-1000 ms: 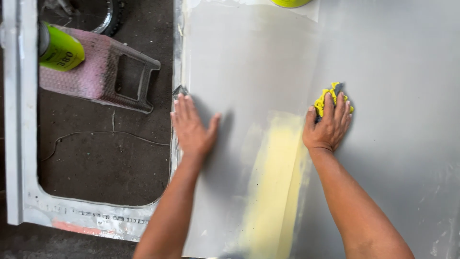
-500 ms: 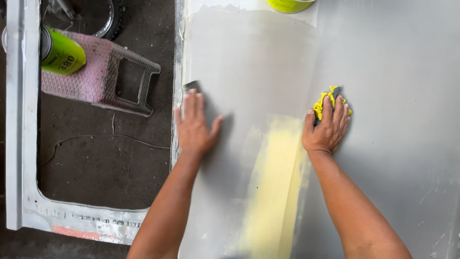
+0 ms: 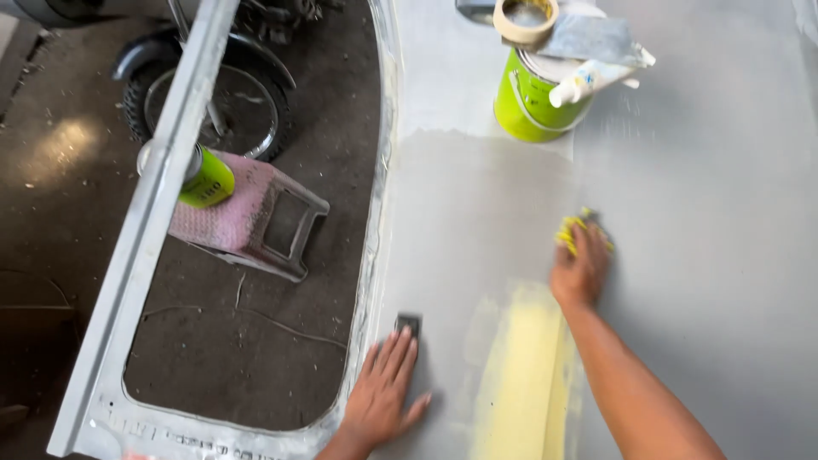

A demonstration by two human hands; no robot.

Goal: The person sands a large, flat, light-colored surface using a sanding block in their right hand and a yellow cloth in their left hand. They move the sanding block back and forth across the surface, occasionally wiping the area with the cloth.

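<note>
Right hand (image 3: 581, 271): my grip clamped on yellow crumpled pad (image 3: 580, 231), against flat grey metal panel (image 3: 699, 255). Left hand (image 3: 381, 393): spread flat. Pale yellow filler strip (image 3: 521, 375): still unsanded.

Yellow pad (image 3: 578, 228) mostly hidden under right hand (image 3: 581, 271). Small dark block (image 3: 408, 323) at left hand (image 3: 381, 393) fingertips: too small to ID. Both forearms cut by btm edge.

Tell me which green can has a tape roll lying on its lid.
The large green can on the grey panel; the small green can on the pink stool carries nothing.
</note>
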